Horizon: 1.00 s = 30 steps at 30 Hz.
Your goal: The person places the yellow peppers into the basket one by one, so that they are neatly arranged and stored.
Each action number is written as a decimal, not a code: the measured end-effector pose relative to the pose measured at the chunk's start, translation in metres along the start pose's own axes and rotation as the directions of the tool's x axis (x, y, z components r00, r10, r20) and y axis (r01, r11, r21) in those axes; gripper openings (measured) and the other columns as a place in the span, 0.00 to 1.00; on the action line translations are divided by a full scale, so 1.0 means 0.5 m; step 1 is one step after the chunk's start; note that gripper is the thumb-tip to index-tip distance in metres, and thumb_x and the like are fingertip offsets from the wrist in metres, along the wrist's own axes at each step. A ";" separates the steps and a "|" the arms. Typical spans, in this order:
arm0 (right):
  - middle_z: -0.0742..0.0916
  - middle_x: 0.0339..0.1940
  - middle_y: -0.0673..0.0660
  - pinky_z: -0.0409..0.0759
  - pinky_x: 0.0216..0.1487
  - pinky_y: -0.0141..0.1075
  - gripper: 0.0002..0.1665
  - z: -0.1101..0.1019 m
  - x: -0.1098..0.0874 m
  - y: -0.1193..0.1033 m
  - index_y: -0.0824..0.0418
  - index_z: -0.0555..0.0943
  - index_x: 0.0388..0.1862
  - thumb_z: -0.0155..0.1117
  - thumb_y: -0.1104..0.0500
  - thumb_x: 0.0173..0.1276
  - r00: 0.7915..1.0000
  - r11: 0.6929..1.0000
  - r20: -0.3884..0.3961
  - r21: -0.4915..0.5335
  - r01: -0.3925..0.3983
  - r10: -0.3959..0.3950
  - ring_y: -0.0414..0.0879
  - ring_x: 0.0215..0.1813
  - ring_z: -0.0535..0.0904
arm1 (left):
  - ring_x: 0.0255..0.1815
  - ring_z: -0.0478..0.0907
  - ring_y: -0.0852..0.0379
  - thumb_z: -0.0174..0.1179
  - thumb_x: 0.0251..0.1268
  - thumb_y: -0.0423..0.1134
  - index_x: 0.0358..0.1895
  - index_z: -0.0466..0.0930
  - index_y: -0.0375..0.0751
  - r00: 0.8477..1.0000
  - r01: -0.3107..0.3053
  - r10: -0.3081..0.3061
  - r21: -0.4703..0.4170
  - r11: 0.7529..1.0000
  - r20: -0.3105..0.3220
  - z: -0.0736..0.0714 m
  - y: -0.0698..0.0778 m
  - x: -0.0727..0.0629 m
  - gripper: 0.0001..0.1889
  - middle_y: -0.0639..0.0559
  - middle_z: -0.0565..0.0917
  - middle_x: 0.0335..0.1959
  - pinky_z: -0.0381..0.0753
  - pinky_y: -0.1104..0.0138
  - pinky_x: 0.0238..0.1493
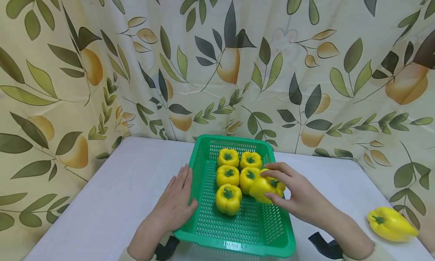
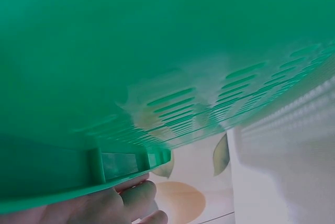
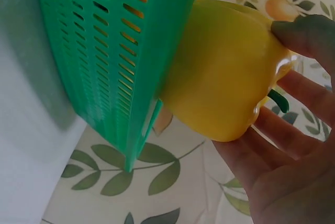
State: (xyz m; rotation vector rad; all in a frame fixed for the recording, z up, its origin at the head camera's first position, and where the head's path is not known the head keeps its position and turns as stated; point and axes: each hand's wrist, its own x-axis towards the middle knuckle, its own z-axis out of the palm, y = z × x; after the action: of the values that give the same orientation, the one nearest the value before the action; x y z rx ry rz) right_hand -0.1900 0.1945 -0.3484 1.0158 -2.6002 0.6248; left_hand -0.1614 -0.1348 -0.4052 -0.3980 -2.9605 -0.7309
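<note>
My right hand (image 1: pixel 299 191) holds a yellow bell pepper (image 1: pixel 262 188) between thumb and fingers, over the right side of a green plastic basket (image 1: pixel 234 245). In the right wrist view that bell pepper (image 3: pixel 225 67) is tilted on its side, its green stem toward the palm, beside the basket's slotted wall (image 3: pixel 99 35). Several more yellow bell peppers (image 1: pixel 228 202) stand stem-up inside the basket, in its middle and far part. My left hand (image 1: pixel 175 202) rests along the basket's left rim with straight fingers. In the left wrist view, fingers (image 2: pixel 138 198) show at the rim.
Another yellow bell pepper (image 1: pixel 392 224) lies on its side at the right of the white table (image 1: pixel 112 200). Behind the table hangs a curtain (image 1: pixel 217 64) printed with leaves and fruit. Black straps (image 1: pixel 327 246) circle both wrists.
</note>
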 end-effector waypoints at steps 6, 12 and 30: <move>0.79 0.63 0.54 0.86 0.52 0.40 0.26 0.019 0.003 -0.003 0.50 0.81 0.56 0.74 0.62 0.58 0.995 0.999 0.103 0.047 -0.025 0.020 0.51 0.59 0.80 | 0.83 0.40 0.45 0.52 0.70 0.41 0.79 0.44 0.31 1.000 0.001 -0.001 -0.004 1.000 0.006 -0.001 0.001 0.001 0.40 0.41 0.41 0.82 0.46 0.47 0.81; 0.80 0.62 0.56 0.86 0.52 0.40 0.24 0.041 0.003 -0.003 0.50 0.82 0.54 0.75 0.60 0.57 0.988 1.000 0.152 0.031 -0.002 -0.003 0.49 0.57 0.80 | 0.83 0.40 0.45 0.52 0.70 0.41 0.79 0.44 0.31 1.000 0.003 -0.003 -0.004 1.000 0.006 -0.001 0.001 0.001 0.40 0.41 0.41 0.82 0.46 0.47 0.81; 0.79 0.63 0.57 0.85 0.54 0.43 0.25 0.082 0.006 -0.002 0.51 0.82 0.55 0.73 0.61 0.58 0.963 1.000 0.271 0.030 0.007 -0.015 0.52 0.60 0.79 | 0.83 0.41 0.44 0.52 0.70 0.41 0.79 0.44 0.31 1.000 -0.001 0.001 0.005 1.000 -0.007 0.003 -0.002 0.002 0.40 0.41 0.42 0.82 0.47 0.47 0.80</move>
State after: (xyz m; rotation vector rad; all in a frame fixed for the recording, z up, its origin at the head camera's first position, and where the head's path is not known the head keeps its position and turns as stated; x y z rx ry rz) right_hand -0.1957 0.1723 -0.3823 1.1999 -2.8239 0.5565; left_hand -0.1624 -0.1348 -0.4070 -0.3948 -2.9545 -0.7231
